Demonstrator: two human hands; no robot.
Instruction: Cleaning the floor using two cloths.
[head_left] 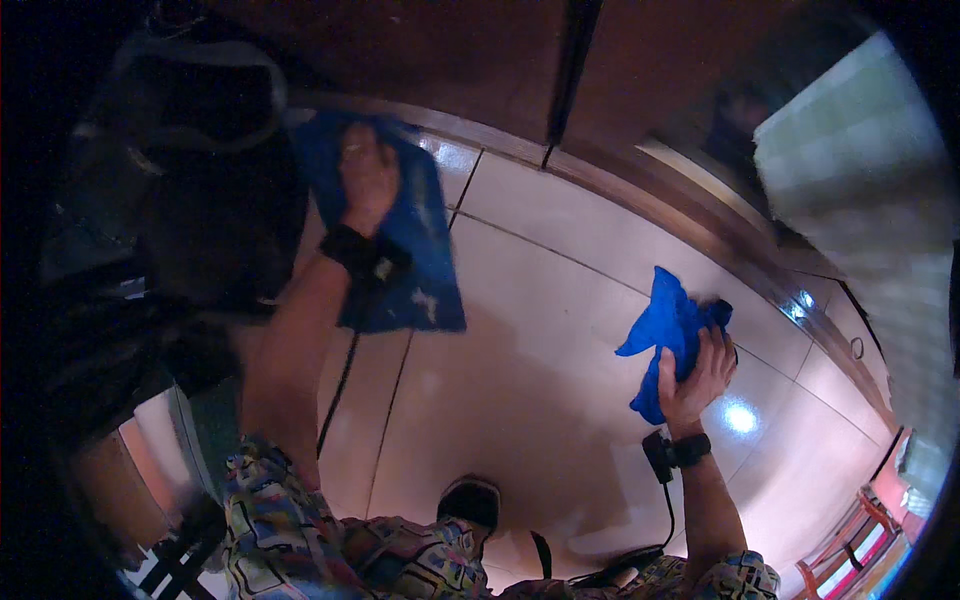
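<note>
My right hand (698, 378) presses a crumpled bright blue cloth (668, 330) against the pale tiled floor, its fingers bent over the cloth and its thumb to the left. At the upper left, my left hand (368, 180) rests on a flat dark blue panel (415, 270) with whitish stains. Blur and dim light hide how its fingers are bent. The panel's exact kind cannot be told. A dark band (362, 252) is round my left wrist, and a black strapped device (672, 453) with a cable is on my right one.
Brown cabinet doors (450, 60) with a low base edge run along the far side. A dark bag-like object (215, 190) stands left. Pale checked fabric (850, 150) hangs right. A shoe (470, 502) is on the floor tiles (520, 370). A reddish rack (850, 545) stands lower right.
</note>
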